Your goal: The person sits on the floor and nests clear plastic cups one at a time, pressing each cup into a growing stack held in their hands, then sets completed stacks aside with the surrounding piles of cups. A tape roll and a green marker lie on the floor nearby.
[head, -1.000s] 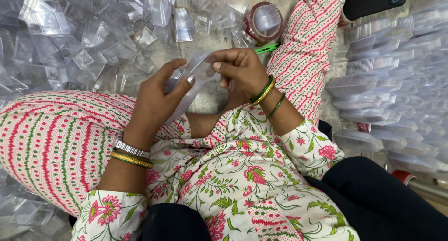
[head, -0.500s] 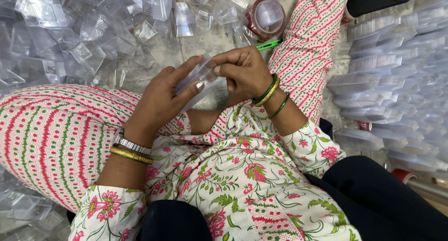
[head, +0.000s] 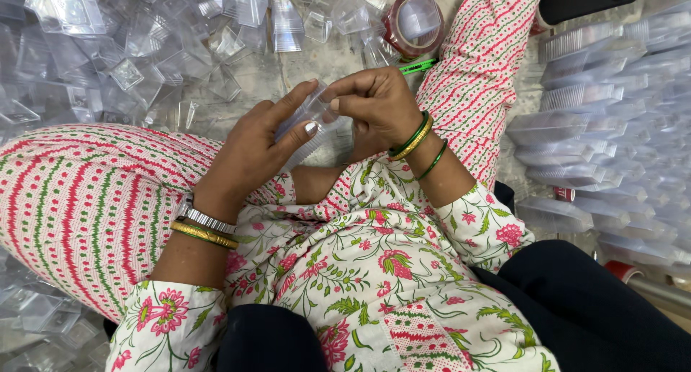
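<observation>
Head camera, looking down: a seated person in a floral tunic and striped trousers works over a floor strewn with clear plastic pieces. The left hand (head: 252, 152) is curled around a small clear plastic container (head: 308, 120), thumb and forefinger clamped on its sides, holding it just above the lap. The right hand (head: 374, 109) closes on the same container from the other side, fingertips pinching its upper edge, so both hands grip it between them. A heap of loose clear containers (head: 129, 48) covers the floor at upper left. A roll of brown tape (head: 412, 23) lies beyond the hands, with a green pen (head: 417, 66) just beside it. Stacks of flat clear lids (head: 604, 120) stand at right, well apart from the hands.
</observation>
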A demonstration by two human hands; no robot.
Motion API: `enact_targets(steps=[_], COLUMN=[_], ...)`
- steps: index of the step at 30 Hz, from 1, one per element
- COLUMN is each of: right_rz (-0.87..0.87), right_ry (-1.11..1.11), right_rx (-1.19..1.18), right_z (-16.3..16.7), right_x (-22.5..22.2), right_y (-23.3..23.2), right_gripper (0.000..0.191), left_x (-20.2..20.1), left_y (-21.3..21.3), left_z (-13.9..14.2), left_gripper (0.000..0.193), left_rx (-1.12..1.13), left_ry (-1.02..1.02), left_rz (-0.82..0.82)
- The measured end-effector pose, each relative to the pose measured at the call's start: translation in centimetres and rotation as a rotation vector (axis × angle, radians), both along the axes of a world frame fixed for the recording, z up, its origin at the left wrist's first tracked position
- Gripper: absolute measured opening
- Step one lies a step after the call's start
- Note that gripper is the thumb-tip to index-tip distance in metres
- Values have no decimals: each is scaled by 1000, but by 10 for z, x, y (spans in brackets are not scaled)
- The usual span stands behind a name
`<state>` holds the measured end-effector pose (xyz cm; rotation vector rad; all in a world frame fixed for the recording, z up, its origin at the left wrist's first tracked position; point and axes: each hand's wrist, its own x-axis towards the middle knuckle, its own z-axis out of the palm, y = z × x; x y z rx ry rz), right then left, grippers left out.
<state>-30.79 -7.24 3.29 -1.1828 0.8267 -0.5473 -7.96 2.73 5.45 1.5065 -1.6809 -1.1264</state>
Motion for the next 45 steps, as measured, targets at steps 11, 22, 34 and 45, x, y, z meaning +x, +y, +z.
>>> enact_targets(steps=[11, 22, 34, 45], right_rz=[-137, -42, 131, 169], right_ry=[14, 138, -15, -234], right_rx=[-35, -448, -947, -496], right_z=[-26, -48, -20, -26], right_x=[-4, -6, 40, 26], right_y=[-5, -5, 48, 38], right_gripper=[14, 64, 162, 155], left_x=[0, 5, -1, -6], left_y=[0, -11, -5, -7], left_z=[-9, -35, -31, -32], left_gripper=[51, 51, 53, 52], left_rx=[-22, 259, 477, 209], left_ry=[108, 870, 1433, 1131], left_rz=[81, 371, 295, 316])
